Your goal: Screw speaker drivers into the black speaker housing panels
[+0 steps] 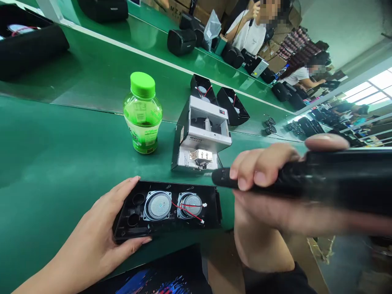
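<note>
My left hand (101,232) grips the left end of a black speaker housing (137,228), thumb at the near edge and fingers at the far edge. Two round silver speakers (157,206) sit inside it, with red and black wires (186,207) ending in small white plugs. My right hand (266,175) is wrapped round a black elongated object (343,175), raised at the right, close to the camera and partly blurred. The object's narrow end points left, above the housing's right end.
Behind the housing stand a green-capped bottle (142,114) and a white and black machine (208,130). Further back are open speaker housings (232,106). Across the bench people (251,36) sit among black speakers (181,42). Another black housing (33,49) lies at far left.
</note>
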The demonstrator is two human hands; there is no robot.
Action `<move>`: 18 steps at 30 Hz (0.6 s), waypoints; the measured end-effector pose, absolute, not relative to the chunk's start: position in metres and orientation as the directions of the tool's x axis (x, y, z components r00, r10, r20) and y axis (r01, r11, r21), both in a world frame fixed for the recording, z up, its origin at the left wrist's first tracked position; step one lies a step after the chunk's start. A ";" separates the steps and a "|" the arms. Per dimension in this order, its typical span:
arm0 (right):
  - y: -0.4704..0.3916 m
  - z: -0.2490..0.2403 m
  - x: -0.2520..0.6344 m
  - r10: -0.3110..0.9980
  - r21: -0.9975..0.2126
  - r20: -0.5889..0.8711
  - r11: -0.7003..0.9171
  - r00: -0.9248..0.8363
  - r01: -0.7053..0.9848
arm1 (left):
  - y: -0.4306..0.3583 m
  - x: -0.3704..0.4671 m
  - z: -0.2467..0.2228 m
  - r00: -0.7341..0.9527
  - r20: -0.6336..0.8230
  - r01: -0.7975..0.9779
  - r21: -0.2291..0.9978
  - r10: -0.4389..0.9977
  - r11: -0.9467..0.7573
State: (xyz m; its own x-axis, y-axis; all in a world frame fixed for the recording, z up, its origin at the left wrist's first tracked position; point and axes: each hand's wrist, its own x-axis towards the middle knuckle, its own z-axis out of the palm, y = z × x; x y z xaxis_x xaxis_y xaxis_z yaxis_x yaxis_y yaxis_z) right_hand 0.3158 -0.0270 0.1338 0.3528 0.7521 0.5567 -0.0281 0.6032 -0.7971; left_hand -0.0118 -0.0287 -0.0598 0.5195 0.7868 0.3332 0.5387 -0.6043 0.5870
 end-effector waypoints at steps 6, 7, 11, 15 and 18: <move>0.006 0.141 0.316 0.745 -0.791 0.611 0.586 0.266 0.176 | -0.028 -0.009 -0.058 0.482 0.353 0.558 0.582 0.802 -0.591; 0.010 0.141 0.313 0.768 -0.816 0.578 0.551 0.276 0.175 | -0.028 -0.009 -0.057 0.486 0.358 0.555 0.578 0.797 -0.598; 0.020 0.143 0.305 0.756 -0.856 0.507 0.499 0.414 0.139 | -0.026 -0.010 -0.056 0.508 0.376 0.538 0.564 0.775 -0.626; 0.008 0.144 0.306 0.830 -0.895 0.415 0.446 0.373 0.003 | -0.025 -0.010 -0.056 0.513 0.371 0.548 0.553 0.774 -0.628; -0.029 0.147 0.312 0.833 -0.883 0.436 0.469 0.342 -0.018 | -0.025 -0.011 -0.056 0.513 0.370 0.542 0.560 0.774 -0.627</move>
